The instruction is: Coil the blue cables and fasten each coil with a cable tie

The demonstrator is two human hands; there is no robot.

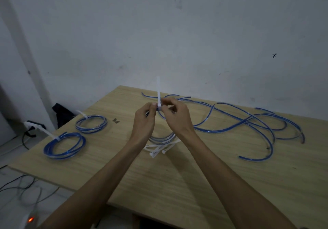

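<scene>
Above the middle of the wooden table (177, 184) I hold a blue cable coil (162, 138); its lower arc hangs between my wrists. My left hand (144, 118) grips the top of the coil. My right hand (175, 117) pinches a white cable tie (158, 93) at its head, and the tie's tail sticks straight up. Two tied blue coils lie at the table's left: the nearer tied coil (64, 146) and the farther tied coil (91, 123). Loose blue cables (248, 124) sprawl over the right side. Spare white cable ties (158, 149) lie under my wrists.
A grey wall stands right behind the table. On the floor at the left are a white power strip (32, 125), dark wires (23, 189) and a device with an orange light (30, 219). A small dark mark (115, 121) sits on the tabletop.
</scene>
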